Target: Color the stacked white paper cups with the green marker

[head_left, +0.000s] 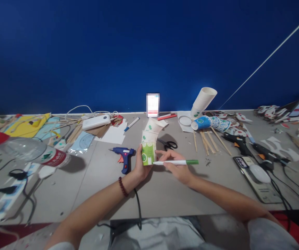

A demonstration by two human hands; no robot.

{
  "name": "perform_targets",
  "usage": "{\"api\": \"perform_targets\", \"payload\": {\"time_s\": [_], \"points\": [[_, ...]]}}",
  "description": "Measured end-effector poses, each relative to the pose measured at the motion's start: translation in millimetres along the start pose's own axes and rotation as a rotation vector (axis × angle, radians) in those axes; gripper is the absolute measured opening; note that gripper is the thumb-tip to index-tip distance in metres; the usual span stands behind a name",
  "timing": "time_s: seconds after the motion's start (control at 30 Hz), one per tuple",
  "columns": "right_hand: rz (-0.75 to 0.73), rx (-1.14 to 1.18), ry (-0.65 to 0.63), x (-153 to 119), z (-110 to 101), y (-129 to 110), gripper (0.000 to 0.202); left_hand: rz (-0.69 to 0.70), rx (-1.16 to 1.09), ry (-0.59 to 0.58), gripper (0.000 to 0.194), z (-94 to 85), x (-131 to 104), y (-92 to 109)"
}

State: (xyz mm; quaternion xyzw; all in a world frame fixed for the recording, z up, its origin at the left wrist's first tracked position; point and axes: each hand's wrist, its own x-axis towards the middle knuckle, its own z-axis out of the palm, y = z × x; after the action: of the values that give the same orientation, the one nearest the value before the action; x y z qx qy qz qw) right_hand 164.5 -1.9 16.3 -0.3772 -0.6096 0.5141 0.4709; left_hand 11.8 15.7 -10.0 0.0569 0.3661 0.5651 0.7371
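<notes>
Three paper cups joined in a bent row stand in front of me, the nearest one coloured green (147, 153) and the two beyond it white (150, 136). My left hand (141, 168) is wrapped round the green cup from the left and below. A white marker with a green end (177, 162) is pinched in my right hand (177, 168), its tip at the lower right of the green cup. White patches show among the green on that cup.
A blue glue gun (123, 158) lies left of the hands, black scissors (169, 144) behind them. Leaning cups (204, 100), a blue cup (202, 123) and a phone (258, 184) are at right. A plastic bottle (40, 152) and power strip (13, 194) lie at left.
</notes>
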Motion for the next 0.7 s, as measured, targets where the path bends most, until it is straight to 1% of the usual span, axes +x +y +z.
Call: {"api": "perform_targets", "payload": {"time_s": [0.13, 0.23, 0.4, 0.47, 0.57, 0.7], "points": [[-0.005, 0.031, 0.041, 1.6, 2.9, 2.2, 0.016, -0.004, 0.055, -0.038, 0.046, 0.8, -1.7, 1.7], [0.01, 0.026, 0.053, 2.6, 3.6, 4.4, 0.017, -0.005, 0.065, -0.04, 0.046, 1.7, -2.3, 2.7], [-0.013, 0.007, 0.021, 1.7, 1.6, 2.2, 0.011, -0.007, 0.049, -0.013, 0.044, 1.6, -1.4, 2.0], [0.01, -0.007, -0.001, 0.7, 1.0, -0.8, 0.011, 0.008, 0.023, 0.003, 0.041, 1.5, -1.1, 1.3], [0.042, 0.013, -0.025, -0.5, 0.6, -3.1, 0.01, -0.009, 0.007, 0.013, 0.043, 1.6, -0.8, 0.4], [0.009, 0.024, -0.012, -0.4, 0.8, 0.5, 0.01, 0.005, 0.002, 0.002, 0.043, 0.6, -0.4, 0.5]]}}
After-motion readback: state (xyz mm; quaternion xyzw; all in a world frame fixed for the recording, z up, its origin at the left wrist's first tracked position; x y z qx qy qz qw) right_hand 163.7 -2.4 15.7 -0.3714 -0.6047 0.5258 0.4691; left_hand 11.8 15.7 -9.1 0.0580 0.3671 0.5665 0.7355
